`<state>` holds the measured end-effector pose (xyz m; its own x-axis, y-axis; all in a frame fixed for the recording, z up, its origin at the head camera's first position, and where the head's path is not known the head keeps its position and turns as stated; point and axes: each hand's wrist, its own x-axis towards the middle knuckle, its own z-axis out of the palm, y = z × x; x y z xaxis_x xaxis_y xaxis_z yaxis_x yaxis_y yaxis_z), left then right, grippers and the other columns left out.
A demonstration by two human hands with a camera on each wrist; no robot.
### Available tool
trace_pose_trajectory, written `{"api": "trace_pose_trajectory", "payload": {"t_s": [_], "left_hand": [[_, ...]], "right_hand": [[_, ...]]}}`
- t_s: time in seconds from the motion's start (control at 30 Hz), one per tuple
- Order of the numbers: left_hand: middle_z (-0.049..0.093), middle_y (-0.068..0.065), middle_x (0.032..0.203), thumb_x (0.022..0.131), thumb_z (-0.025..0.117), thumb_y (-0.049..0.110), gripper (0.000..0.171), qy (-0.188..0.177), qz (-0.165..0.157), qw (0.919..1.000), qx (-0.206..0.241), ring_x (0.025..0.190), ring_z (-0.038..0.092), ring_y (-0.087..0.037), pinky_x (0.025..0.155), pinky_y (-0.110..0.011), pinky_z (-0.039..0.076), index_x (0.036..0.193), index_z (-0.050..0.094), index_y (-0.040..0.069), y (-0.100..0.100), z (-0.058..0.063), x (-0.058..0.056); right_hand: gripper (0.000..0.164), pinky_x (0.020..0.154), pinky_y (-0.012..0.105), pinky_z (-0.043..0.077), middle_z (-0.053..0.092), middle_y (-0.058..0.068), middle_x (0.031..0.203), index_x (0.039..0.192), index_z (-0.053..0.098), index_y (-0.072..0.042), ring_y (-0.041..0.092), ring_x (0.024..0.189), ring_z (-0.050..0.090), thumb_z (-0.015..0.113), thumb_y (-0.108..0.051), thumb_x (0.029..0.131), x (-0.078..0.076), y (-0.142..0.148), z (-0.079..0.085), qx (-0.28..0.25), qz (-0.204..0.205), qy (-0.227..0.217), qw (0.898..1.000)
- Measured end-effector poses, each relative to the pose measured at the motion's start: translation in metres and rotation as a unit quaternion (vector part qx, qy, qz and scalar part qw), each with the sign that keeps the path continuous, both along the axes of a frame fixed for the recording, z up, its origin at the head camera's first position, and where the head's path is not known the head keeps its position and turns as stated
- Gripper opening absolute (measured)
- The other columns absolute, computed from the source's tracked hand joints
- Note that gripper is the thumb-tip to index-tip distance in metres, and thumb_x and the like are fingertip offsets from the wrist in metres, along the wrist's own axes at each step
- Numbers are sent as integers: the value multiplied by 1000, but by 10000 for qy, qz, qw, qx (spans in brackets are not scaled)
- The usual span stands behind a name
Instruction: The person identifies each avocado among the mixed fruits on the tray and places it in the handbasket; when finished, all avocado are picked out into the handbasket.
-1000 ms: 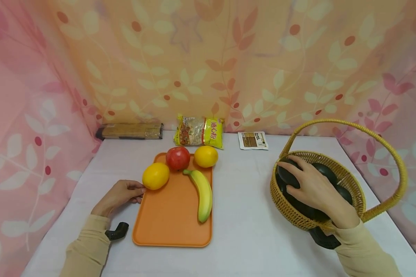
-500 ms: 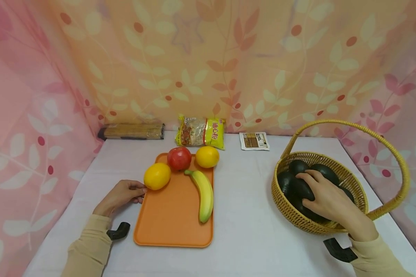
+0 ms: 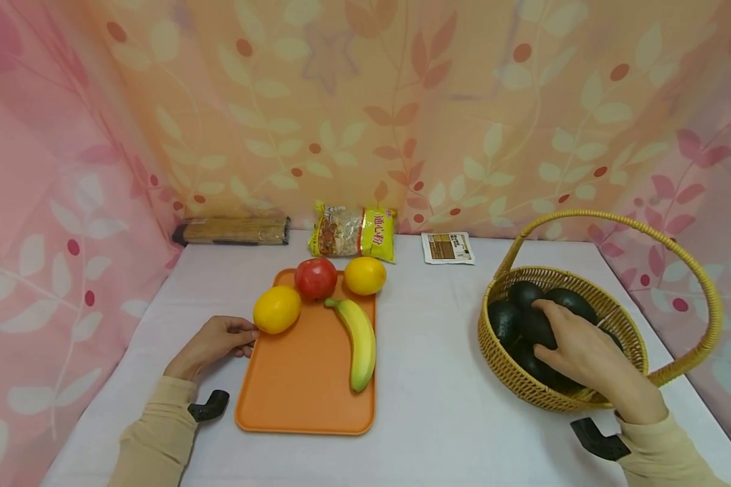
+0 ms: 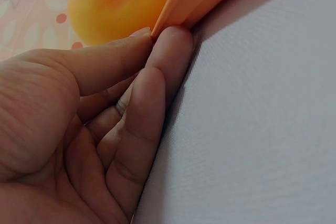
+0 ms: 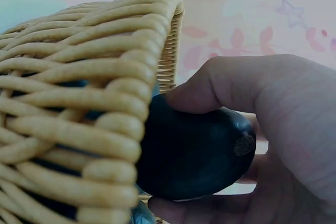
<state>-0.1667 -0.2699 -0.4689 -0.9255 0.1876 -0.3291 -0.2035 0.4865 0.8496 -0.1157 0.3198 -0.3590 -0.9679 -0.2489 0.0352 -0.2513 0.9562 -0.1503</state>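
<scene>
In the head view my left hand is at the left edge of the orange tray. The left wrist view shows thumb and finger pinching the tray's rim. On the tray lie a banana, a red pomegranate and two lemons, one lemon beside the left hand and another lemon at the far right corner. My right hand reaches into the wicker basket and grips a dark avocado between thumb and fingers. Several more avocados lie around it.
The basket's tall handle arches over its right side. Along the back stand a rolled bamboo mat, a yellow food bag and a small flat packet. Floral curtains enclose the white table.
My right hand has moved from the basket's left side rightward and toward me, and its avocado now sits lower among the others. My left hand has stayed on the tray's rim.
</scene>
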Motion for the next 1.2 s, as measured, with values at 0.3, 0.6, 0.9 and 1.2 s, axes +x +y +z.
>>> {"api": "trace_pose_trajectory", "payload": {"t_s": [0.3,0.6,0.9,1.2], "left_hand": [[71,-6,89,96,62,18,39,-111,92,9999,-92,72,64,-13,67,-24,56,121,60,-12,3,3,0],[72,-6,90,96,62,18,38,-112,74,9999,-101,72,64,-13,67,-25,56,120,61,-11,3,2,-1],[72,-6,87,95,63,17,37,-69,77,9999,-62,70,64,-12,66,-25,56,119,62,-11,2,1,1],[72,-7,88,95,64,17,37,0,32,10000,17,71,64,-12,67,-24,56,118,62,-12,1,3,1]], "right_hand": [[58,56,52,50,50,33,118,127,49,1,39,79,62,74,-21,80,0,3,-9,56,-280,453,9986],[59,60,56,51,52,32,117,131,50,-1,45,92,58,72,-24,82,-1,4,-15,219,-489,633,9966],[52,57,54,51,63,28,94,115,53,6,40,75,63,78,-24,80,-5,7,-20,-25,-448,991,9941],[51,65,59,52,62,27,106,115,65,2,46,88,63,81,-26,76,-8,8,-31,252,-242,1352,9902]]}}
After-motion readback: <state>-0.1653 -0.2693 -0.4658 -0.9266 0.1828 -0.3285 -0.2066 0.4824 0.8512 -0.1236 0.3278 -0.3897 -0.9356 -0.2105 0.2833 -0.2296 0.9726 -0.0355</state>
